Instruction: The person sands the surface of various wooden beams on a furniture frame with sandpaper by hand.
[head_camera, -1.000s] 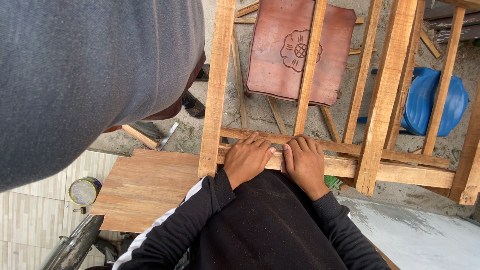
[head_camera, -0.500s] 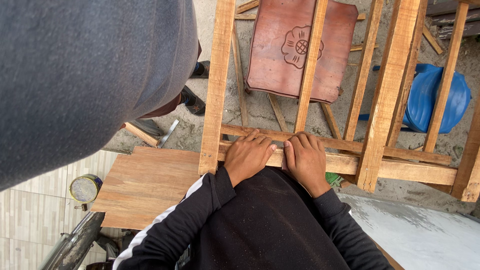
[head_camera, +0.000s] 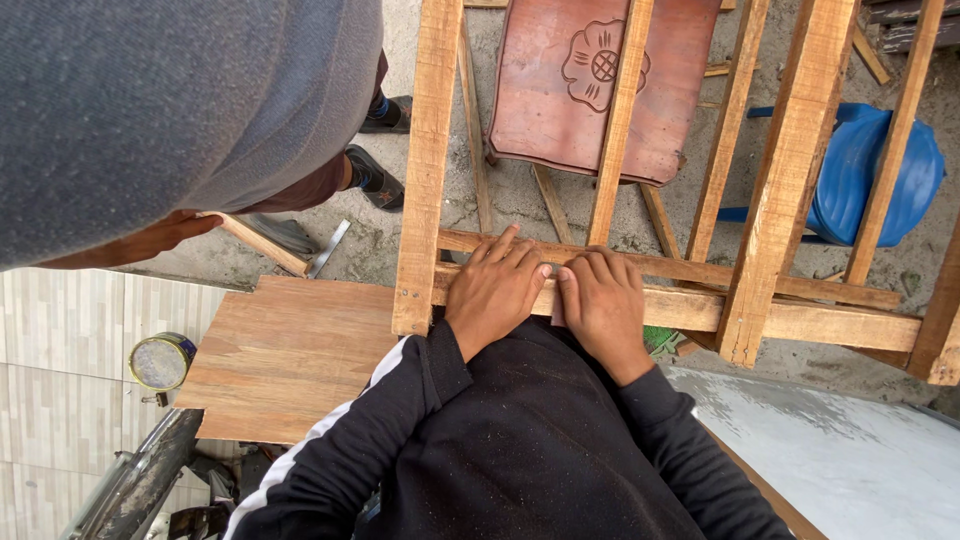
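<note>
Outdoors on bare concrete floor (head_camera: 520, 200), both hands lie flat, fingers spread, gripping nothing: left hand (head_camera: 497, 290) and right hand (head_camera: 605, 302) side by side on the wooden frame's cross rail (head_camera: 820, 320), whose joints look already assembled yet unfinished, bare wood.

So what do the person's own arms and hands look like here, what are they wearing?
Both arms are covered in long black sleeves that end at the wrists. The left sleeve has a white stripe running along its outer side; the right sleeve shows no stripe in this view. The fabric is flecked with pale dust. The left hand and right hand are bare, with no gloves.
</note>
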